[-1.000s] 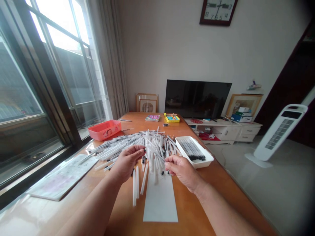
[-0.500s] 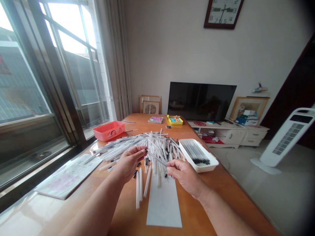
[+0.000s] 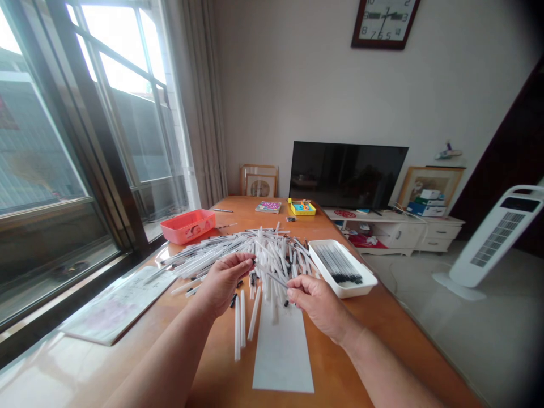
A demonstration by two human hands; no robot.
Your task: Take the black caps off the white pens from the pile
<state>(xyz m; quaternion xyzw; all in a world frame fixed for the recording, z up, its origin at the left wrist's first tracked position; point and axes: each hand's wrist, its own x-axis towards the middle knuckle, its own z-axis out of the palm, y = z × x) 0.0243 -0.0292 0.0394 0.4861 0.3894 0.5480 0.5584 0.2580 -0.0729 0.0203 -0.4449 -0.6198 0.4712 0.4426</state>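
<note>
A slim clear pen (image 3: 272, 275) slants between my two hands over the pile. My left hand (image 3: 226, 279) pinches its far left end, where a small dark tip shows by the fingertips. Thumb and fingers of my right hand (image 3: 318, 301) are closed on the lower right end. Beneath and behind them spreads a heap of translucent white pen barrels (image 3: 212, 251) mixed with black caps. Several loose barrels (image 3: 237, 328) lie nearer me, left of a white paper strip (image 3: 283, 362). To the right, a white plastic box (image 3: 361, 290) holds a row of clear pens with black ends.
A red plastic box (image 3: 187, 228) stands at the left behind the heap. A booklet (image 3: 114, 309) lies at the left edge. Farther back are a small book (image 3: 268, 207) and a yellow box (image 3: 302, 209). The table's right edge (image 3: 419, 334) runs past my right arm.
</note>
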